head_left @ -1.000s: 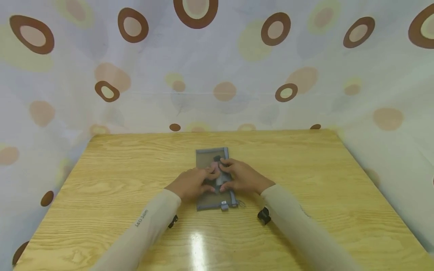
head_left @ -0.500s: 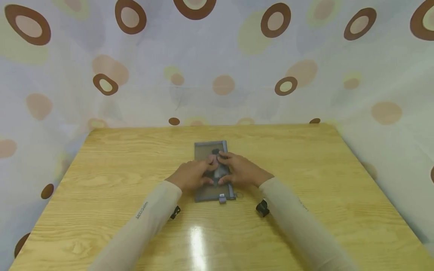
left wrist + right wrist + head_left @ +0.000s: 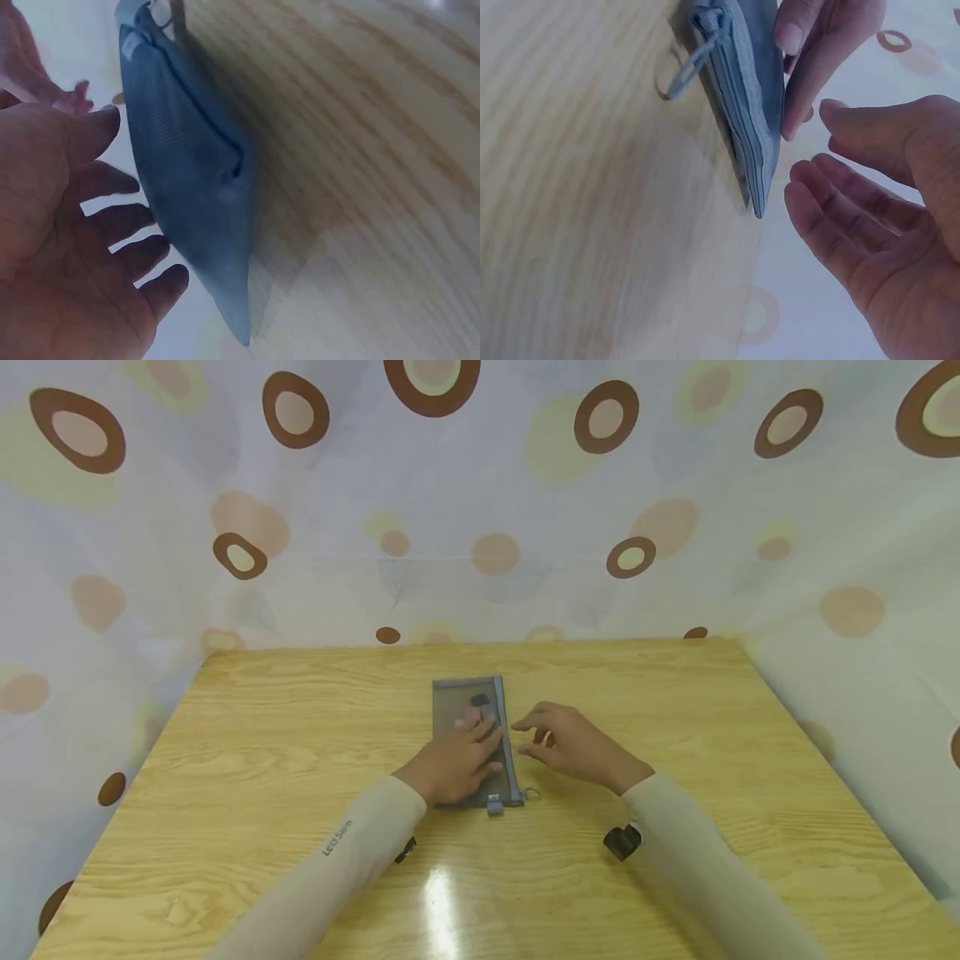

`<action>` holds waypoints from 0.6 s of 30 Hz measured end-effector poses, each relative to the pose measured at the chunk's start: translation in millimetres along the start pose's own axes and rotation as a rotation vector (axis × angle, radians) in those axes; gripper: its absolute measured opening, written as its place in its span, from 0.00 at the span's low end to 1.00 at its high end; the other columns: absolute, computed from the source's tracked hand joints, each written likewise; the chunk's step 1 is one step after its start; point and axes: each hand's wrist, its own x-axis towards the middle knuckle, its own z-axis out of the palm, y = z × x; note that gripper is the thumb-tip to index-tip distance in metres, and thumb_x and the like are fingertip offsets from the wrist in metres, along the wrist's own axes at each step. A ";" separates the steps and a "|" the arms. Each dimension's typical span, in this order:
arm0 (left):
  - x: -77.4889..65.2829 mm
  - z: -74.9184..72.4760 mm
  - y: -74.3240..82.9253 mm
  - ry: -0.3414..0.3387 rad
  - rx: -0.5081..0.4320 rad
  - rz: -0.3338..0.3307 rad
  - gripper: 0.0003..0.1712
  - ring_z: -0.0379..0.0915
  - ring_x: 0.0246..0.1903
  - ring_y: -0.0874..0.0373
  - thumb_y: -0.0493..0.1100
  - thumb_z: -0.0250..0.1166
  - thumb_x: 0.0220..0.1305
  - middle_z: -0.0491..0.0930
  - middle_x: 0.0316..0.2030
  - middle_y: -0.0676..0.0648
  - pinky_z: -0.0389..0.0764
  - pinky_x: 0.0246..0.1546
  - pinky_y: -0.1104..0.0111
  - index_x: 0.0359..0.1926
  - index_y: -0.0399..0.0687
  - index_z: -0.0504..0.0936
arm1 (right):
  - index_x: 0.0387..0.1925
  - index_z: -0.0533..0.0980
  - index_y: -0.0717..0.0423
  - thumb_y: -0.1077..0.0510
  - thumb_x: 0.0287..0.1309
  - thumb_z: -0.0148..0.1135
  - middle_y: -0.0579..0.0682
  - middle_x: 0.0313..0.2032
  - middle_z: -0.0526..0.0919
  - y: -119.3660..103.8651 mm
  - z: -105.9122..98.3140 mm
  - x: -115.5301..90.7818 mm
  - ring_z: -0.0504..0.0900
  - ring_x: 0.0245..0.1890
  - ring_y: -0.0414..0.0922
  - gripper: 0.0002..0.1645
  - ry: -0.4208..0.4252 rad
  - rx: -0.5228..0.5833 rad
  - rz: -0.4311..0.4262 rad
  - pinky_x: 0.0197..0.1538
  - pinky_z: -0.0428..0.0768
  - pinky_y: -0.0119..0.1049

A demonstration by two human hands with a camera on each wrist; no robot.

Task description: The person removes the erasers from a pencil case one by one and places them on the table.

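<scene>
A grey mesh zip pouch [image 3: 450, 699] lies flat on the wooden table, its zipper edge [image 3: 510, 768] on the right. Through the mesh show a dark piece [image 3: 480, 700] and a pinkish piece [image 3: 472, 713], partly hidden by fingers. My left hand [image 3: 459, 766] rests over the pouch with its fingers spread; in the left wrist view the fingertips are right at the pouch's face. Just right of the zipper edge, my right hand [image 3: 581, 746] hovers with loosely bent fingers and nothing between them. At the near corner sits a small pull ring [image 3: 684, 73].
The light wooden table [image 3: 300, 710] reaches back to a pale curtain [image 3: 442, 602] with brown and peach ovals, which also runs along both sides. Black wrist straps [image 3: 622, 841] show under the sleeves. A small tag [image 3: 495, 805] sticks out at the pouch's near edge.
My right hand has let go of the pouch and moved off to the right. My left hand has gone from pinching the pouch to lying spread over it.
</scene>
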 end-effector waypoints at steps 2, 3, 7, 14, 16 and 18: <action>0.4 2.0 2.5 -0.024 0.035 -0.016 0.38 0.41 0.77 0.43 0.56 0.46 0.81 0.48 0.78 0.37 0.52 0.75 0.52 0.78 0.35 0.55 | 0.55 0.81 0.67 0.61 0.65 0.67 0.57 0.45 0.83 -0.7 1.5 -6.5 0.80 0.34 0.39 0.19 -0.024 -0.005 -0.009 0.38 0.83 0.31; 0.7 3.0 3.4 -0.032 0.042 -0.024 0.38 0.40 0.78 0.44 0.57 0.45 0.81 0.46 0.78 0.37 0.51 0.75 0.52 0.78 0.35 0.53 | 0.53 0.82 0.67 0.61 0.65 0.68 0.56 0.44 0.83 -1.0 2.5 -9.5 0.80 0.34 0.38 0.18 -0.036 -0.008 -0.015 0.37 0.82 0.30; -0.5 7.6 5.7 -0.060 0.069 -0.043 0.39 0.35 0.78 0.44 0.57 0.39 0.82 0.40 0.79 0.38 0.47 0.76 0.52 0.79 0.35 0.48 | 0.50 0.84 0.66 0.61 0.63 0.69 0.54 0.42 0.84 -1.8 8.4 -20.0 0.79 0.32 0.37 0.16 -0.089 -0.009 -0.005 0.35 0.81 0.29; -2.9 9.8 6.2 -0.034 0.115 -0.021 0.39 0.35 0.78 0.43 0.56 0.39 0.82 0.39 0.79 0.37 0.48 0.76 0.51 0.79 0.33 0.45 | 0.47 0.85 0.65 0.60 0.61 0.71 0.51 0.40 0.84 -1.6 18.1 -29.5 0.80 0.35 0.41 0.15 -0.140 -0.031 -0.019 0.37 0.81 0.32; -3.8 11.4 6.3 -0.025 0.110 -0.017 0.39 0.35 0.78 0.42 0.55 0.39 0.82 0.39 0.79 0.37 0.49 0.75 0.51 0.79 0.33 0.45 | 0.45 0.86 0.64 0.62 0.61 0.71 0.50 0.39 0.84 -1.0 21.8 -32.9 0.81 0.36 0.40 0.12 -0.146 -0.042 -0.038 0.39 0.83 0.33; -4.2 13.4 6.7 -0.023 0.107 -0.015 0.39 0.35 0.78 0.42 0.55 0.39 0.82 0.39 0.79 0.36 0.49 0.75 0.51 0.79 0.33 0.45 | 0.43 0.87 0.64 0.65 0.60 0.70 0.50 0.39 0.84 -1.2 24.9 -35.8 0.82 0.37 0.40 0.10 -0.145 -0.061 -0.063 0.41 0.84 0.34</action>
